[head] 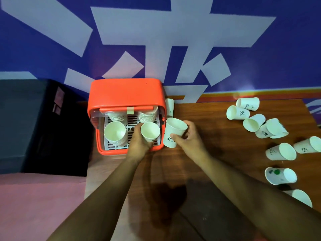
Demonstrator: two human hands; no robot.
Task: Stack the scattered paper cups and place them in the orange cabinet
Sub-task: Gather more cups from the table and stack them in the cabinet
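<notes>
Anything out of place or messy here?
Yes. Loose paper cups lie tipped on their sides across the right of the table, unstacked. One cup sits outside the orange cabinet, against its right side by the wall. A strip of tape sits on its raised door. No spill visible.

Your left hand [139, 142] covers the lower part of the held cup [150, 130], so its print is mostly hidden. The back stacks [147, 116] in the orange cabinet [125, 93] sit half under its roof. A tucked cup [170, 105] peeks from behind its right wall, and the far-right cup [311, 145] is clipped by the frame edge.
</notes>
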